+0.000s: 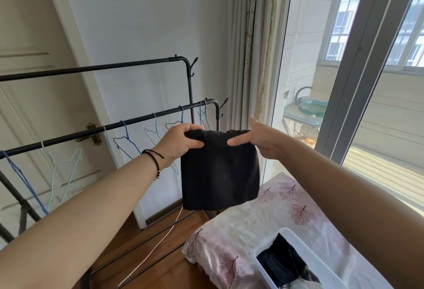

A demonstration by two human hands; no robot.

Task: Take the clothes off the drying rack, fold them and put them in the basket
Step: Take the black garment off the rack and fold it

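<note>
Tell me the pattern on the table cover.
The table cover is pale pink-white with dark pink tree-like prints, seen in the head view, the only one.

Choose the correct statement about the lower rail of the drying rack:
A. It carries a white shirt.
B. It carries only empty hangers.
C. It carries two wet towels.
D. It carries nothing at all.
B: the lower rail shows only bare wire hangers, while both hands hold the black garment in front of it.
</note>
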